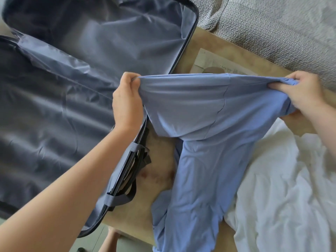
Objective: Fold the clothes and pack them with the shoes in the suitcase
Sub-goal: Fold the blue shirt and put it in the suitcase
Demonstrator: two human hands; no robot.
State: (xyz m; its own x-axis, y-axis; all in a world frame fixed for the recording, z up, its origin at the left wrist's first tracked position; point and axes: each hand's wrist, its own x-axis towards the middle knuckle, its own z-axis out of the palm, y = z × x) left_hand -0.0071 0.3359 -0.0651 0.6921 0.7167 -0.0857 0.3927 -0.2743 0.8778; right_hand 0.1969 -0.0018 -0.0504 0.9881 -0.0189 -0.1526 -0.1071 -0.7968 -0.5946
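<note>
Suitcase [63,106]: lies open from nine to eleven o'clock on a tan table [158,160], grey lining showing.
Blue garment [190,110]: stretched between both hands at centre, its lower part draping towards six o'clock.
White fabric [281,197]: crumpled at four o'clock.
Left hand [127,99]: fingers curled round the garment's left edge.
Right hand [301,95]: at three o'clock, gripping bunched blue cloth.

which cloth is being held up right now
The blue garment, stretched between the left hand and right hand; the white cloth and grey blanket lie unheld.
</note>
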